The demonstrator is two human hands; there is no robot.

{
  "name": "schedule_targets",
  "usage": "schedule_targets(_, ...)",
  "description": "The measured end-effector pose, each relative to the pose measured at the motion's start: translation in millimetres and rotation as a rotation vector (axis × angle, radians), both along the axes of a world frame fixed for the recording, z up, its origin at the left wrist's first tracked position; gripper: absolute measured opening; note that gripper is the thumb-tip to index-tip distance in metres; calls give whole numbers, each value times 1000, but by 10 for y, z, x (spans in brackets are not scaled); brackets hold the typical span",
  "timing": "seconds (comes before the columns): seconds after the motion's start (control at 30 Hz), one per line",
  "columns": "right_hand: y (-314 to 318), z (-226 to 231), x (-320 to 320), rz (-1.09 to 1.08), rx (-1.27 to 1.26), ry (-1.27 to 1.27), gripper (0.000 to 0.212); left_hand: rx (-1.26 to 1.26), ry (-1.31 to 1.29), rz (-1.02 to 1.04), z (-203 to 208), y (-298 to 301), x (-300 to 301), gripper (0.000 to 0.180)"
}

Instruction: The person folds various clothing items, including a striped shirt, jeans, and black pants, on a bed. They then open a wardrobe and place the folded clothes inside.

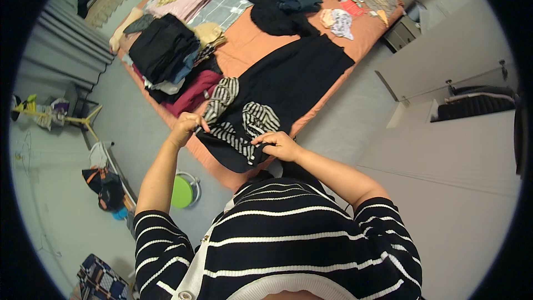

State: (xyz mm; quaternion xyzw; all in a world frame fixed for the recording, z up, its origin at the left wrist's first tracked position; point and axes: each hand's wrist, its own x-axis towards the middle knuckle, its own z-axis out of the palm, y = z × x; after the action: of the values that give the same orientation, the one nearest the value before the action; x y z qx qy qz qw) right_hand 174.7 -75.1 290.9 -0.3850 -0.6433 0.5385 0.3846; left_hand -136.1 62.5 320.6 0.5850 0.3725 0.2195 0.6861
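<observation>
A black-and-white striped garment (262, 118) hangs bunched between my hands at the near end of the bed. My left hand (189, 126) pinches its left part, fingers closed. On the right, my right hand (277, 145) grips its edge, with the fingertips partly folded into the cloth. Beneath and beyond it a large black garment (294, 80) lies spread flat across the orange bed sheet (236, 58). Just left of the striped cloth, a dark red garment (194, 91) sticks out from under a tall stack of folded dark clothes (164, 47).
Farther up the bed lie a crumpled black garment (272, 14), a small white patterned cloth (340, 23) and folded pink cloth (186, 5). A green round stool (181, 191) stands on the floor at left. To the right is a wardrobe with an open door (444, 50).
</observation>
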Motion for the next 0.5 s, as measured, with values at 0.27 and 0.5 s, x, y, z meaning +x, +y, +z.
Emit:
schedule_targets(0.27,58,23,-354,222,-107,-18,20,-33,110,-430,-89,-255,260,23)
schedule_targets(0.5,46,-63,-368,145,-14,-158,25,98,325,-604,45,-252,627,11)
